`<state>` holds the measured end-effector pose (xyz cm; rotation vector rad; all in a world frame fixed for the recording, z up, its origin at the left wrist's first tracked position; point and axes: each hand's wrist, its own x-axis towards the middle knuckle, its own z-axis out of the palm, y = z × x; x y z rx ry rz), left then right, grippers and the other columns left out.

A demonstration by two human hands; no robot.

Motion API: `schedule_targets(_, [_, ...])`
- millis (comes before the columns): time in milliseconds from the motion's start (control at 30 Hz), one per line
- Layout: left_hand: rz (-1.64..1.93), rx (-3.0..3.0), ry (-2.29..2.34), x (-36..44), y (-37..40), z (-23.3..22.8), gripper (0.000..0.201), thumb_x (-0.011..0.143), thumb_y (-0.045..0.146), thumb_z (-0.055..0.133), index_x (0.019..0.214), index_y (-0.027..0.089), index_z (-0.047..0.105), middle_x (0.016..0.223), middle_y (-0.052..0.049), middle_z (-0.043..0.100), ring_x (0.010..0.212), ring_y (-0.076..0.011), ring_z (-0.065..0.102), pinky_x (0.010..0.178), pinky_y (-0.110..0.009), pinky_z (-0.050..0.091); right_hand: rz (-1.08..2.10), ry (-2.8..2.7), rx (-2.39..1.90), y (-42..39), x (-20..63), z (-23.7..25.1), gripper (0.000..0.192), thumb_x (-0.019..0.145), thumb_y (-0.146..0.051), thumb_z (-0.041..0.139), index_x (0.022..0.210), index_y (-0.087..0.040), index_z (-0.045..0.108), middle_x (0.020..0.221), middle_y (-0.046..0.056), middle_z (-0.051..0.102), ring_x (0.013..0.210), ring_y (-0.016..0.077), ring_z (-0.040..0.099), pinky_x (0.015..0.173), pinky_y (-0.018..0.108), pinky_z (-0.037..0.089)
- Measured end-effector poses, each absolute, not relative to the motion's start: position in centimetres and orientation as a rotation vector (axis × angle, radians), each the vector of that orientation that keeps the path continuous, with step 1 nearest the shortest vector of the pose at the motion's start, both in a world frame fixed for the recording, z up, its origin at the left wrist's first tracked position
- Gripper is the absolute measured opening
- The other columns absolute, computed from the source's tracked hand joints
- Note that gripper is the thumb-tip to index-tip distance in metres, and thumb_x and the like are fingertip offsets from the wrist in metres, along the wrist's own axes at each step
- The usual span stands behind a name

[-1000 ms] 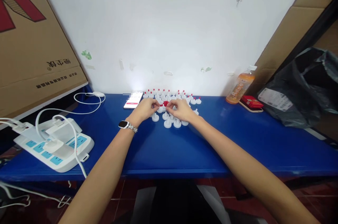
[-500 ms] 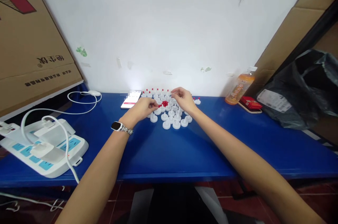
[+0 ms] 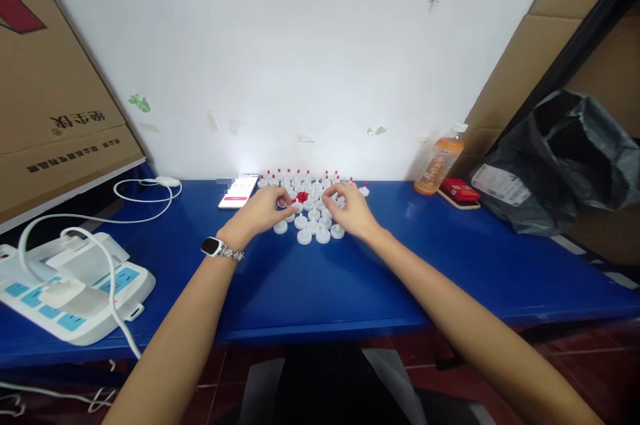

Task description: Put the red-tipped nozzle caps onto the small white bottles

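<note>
- Head view: left hand [image 3: 267, 207] and right hand [image 3: 353, 211] apart, can't tell if gripping anything
- white caps [image 3: 314, 215] clustered on blue bench [image 3: 320, 285], between and beyond hands
- red tips [image 3: 302, 197] piled among caps

What the left hand [image 3: 265, 208] and right hand [image 3: 353, 211] pinch is too small to tell — the latter partly hides some white caps [image 3: 337, 232] — while, leftward of both, the phone [image 3: 243, 193] is partly blurred and the power strip [image 3: 95, 327] cut off.
</note>
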<state>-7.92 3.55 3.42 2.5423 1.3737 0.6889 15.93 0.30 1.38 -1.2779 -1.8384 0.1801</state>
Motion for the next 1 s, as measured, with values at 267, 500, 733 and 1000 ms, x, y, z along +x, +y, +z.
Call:
schedule_targets(267, [0.717,2.975,1.205,-1.1,-0.5,0.6,0.062,0.103,0.059,0.035,0.151,0.02,0.046,0.16,-0.014,0.043,0.15,-0.03,0.036,0.123,-0.052,0.027,-0.017,-1.737,-1.556,-0.6,18.8,0.5,0.037,0.103,-0.036,0.039,0.131,-0.022,0.059,0.141,0.013,0.057,0.14,0.027,0.042,0.118,0.051,0.023])
schedule_targets(500, [0.569,3.042,1.221,-1.1,2.3,-1.2,0.056,0.107,0.052,0.03,0.154,0.024,0.043,0.162,-0.011,0.042,0.154,-0.0283,0.032,0.125,-0.057,0.019,0.435,-1.773,-1.823,0.3,21.1,-1.8,0.076,0.1,-0.062,0.034,0.163,-0.021,0.022,0.168,0.014,0.026,0.159,0.0288,0.009,0.124,0.054,0.003])
schedule_targets(733, [0.832,2.805,1.257,-0.1,3.1,0.9,0.048,0.106,0.051,0.032,0.133,0.021,0.058,0.153,-0.012,0.052,0.15,-0.0307,0.037,0.121,-0.055,0.029,0.132,-1.515,-1.871,4.2,22.7,-0.4,0.053,0.097,-0.044,0.047,0.143,-0.019,0.057,0.139,0.017,0.055,0.133,0.0328,0.045,0.113,0.051,0.027])
schedule_targets(1000, [1.109,2.672,1.231,1.8,3.5,1.0,0.03,0.102,0.041,0.047,0.121,0.021,0.059,0.132,-0.011,0.063,0.127,-0.03,0.056,0.104,-0.048,0.043,-0.003,-1.537,-1.74,6.4,22.8,-1.2,0.023,0.091,-0.034,0.06,0.097,-0.022,0.078,0.111,0.012,0.066,0.115,0.0303,0.052,0.102,0.048,0.034])
